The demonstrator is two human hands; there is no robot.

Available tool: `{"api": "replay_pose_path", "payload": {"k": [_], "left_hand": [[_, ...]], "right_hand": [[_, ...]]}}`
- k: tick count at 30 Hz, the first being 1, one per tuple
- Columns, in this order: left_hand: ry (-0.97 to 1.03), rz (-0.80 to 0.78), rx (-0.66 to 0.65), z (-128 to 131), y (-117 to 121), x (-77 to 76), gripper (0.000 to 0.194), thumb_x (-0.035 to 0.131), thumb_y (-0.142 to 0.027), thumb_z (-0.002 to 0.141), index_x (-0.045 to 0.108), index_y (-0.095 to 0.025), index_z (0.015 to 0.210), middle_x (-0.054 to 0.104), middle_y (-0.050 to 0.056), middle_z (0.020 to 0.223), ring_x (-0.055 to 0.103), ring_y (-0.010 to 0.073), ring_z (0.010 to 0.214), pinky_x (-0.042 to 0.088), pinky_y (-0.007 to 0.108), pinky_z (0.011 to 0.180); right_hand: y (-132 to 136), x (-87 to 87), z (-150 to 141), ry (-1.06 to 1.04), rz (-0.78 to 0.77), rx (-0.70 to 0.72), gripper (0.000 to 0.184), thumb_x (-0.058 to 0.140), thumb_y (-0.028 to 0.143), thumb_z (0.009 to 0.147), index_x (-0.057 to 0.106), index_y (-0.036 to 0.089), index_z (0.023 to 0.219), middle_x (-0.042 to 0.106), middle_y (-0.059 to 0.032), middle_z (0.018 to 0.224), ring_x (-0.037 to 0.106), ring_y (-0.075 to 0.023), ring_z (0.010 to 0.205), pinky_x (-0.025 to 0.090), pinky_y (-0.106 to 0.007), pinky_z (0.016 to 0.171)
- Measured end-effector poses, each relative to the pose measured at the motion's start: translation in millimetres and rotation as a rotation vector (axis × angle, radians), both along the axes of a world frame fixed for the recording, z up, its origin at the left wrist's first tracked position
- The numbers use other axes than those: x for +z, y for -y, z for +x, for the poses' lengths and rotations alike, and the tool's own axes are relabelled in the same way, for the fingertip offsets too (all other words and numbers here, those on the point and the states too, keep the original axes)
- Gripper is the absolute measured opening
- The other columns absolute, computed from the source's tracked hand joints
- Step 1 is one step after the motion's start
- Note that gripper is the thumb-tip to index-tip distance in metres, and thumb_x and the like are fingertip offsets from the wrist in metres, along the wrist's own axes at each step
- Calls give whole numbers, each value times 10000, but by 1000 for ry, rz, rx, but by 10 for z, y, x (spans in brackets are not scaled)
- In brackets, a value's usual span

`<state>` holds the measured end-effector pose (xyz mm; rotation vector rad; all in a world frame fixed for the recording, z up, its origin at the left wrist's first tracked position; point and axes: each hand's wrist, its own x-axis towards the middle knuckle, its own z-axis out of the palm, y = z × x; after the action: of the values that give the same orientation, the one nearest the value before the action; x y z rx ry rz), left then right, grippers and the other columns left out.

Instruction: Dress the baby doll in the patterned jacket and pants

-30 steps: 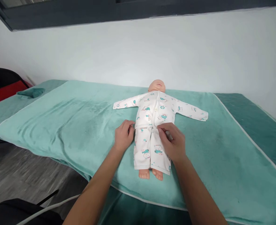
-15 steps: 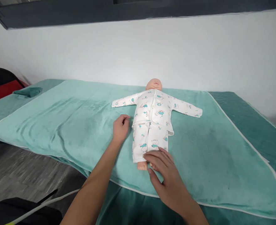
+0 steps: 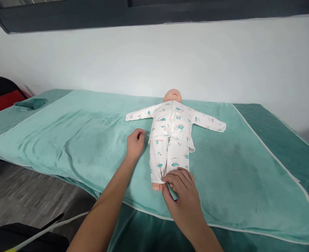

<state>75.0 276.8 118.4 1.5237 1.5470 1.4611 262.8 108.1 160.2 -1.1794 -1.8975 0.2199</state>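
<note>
A baby doll point(image 3: 172, 94) lies on its back, arms spread, in a white printed jacket point(image 3: 172, 120) and matching trousers point(image 3: 158, 157). At the lower hem, my right hand point(image 3: 182, 192) pinches the inner edge of the trouser leg on the left between thumb and fingers. One bare foot point(image 3: 157, 187) shows below that hem; the other is mostly hidden behind my right hand. My left hand point(image 3: 135, 143) rests on the blanket beside the doll's hip, its fingers curled, apart from the clothes. Whether anything is inside those curled fingers cannot be seen.
A pale green blanket point(image 3: 235, 168) lies under the doll over a darker green cover point(image 3: 280, 129). Behind stands a white wall point(image 3: 149, 59) below a dark window frame point(image 3: 91, 14). A black and red chair point(image 3: 5, 96) is at the far left, a pale cable point(image 3: 57, 225) at lower left.
My right hand has moved slightly left, and its thumb and fingers have closed on the trouser hem, which is now pulled into a narrower shape. The left hand stays put.
</note>
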Motion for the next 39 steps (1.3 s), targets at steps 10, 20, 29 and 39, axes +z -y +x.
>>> {"api": "replay_pose_path", "payload": {"k": [10, 20, 29, 39], "left_hand": [[7, -16, 11, 3, 2, 10, 200, 490, -263, 821, 663, -206, 904, 652, -15, 707, 617, 163, 630, 485, 293, 669], [21, -14, 12, 5, 12, 19, 193, 497, -264, 820, 665, -208, 897, 648, -15, 698, 620, 162, 636, 491, 291, 668], [51, -37, 9, -3, 10, 33, 205, 493, -273, 818, 667, -202, 901, 655, -9, 705, 623, 160, 642, 500, 286, 664], [30, -40, -19, 0, 28, 30, 227, 507, -312, 847, 676, -198, 945, 673, 4, 763, 635, 164, 688, 515, 295, 709]], "right_hand": [[254, -225, 280, -103, 24, -29, 411, 524, 69, 939, 633, 298, 1262, 665, -90, 1197, 617, -280, 1180, 549, -471, 941], [205, -454, 606, 23, -12, -177, 181, 593, 157, 945, 645, 260, 1084, 683, -61, 1025, 651, -237, 934, 556, -391, 748], [303, -373, 797, -56, -47, -85, 121, 575, 168, 949, 627, 264, 1002, 678, -57, 946, 666, -212, 844, 567, -350, 684], [-669, -215, 1135, -418, -282, -306, 315, 650, 419, 902, 663, 200, 1128, 720, -114, 1121, 683, -257, 1025, 549, -436, 928]]}}
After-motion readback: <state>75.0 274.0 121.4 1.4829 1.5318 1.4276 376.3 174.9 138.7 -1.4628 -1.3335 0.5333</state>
